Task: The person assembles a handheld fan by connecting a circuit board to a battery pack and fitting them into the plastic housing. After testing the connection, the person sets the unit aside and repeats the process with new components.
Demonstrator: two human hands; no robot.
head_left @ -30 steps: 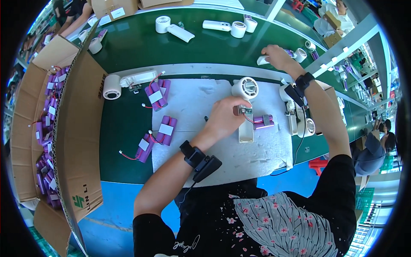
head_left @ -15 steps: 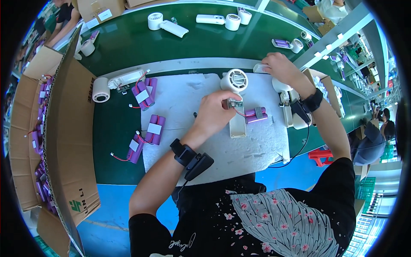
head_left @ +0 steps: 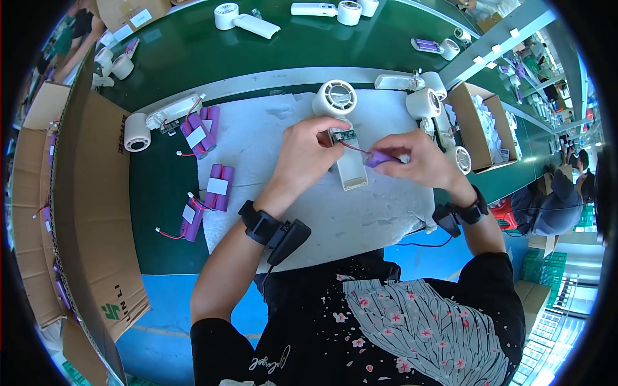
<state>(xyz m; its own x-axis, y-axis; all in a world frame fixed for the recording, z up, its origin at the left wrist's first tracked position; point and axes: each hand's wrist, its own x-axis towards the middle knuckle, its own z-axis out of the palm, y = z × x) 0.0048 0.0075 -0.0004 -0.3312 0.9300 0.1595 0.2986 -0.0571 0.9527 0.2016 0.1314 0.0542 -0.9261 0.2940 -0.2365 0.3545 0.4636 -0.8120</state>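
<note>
A white handheld fan (head_left: 334, 98) lies on the foam sheet in front of me, its round grille up and its handle half uncovered. My left hand (head_left: 308, 151) is closed round the top of the handle. Thumb and fingers pinch a small circuit board (head_left: 343, 136) there. Red wire runs from the board toward a purple battery pack (head_left: 379, 158), which my right hand (head_left: 420, 159) grips just right of the handle. Below the hands the hollow handle shell (head_left: 353, 175) shows bare. My right fingers partly hide the pack.
More purple battery packs (head_left: 217, 186) lie at left, beside a big cardboard box (head_left: 106, 212). Several fan parts (head_left: 423, 103) crowd the right side, near a small carton (head_left: 476, 128). A metal rail (head_left: 257, 80) crosses behind the foam sheet (head_left: 257, 141); further fans (head_left: 255, 26) rest beyond it.
My right hand has left a white shell piece at the back right and come down to grip the battery pack. My left hand stays at the fan's circuit board. The whole view has shifted slightly.
</note>
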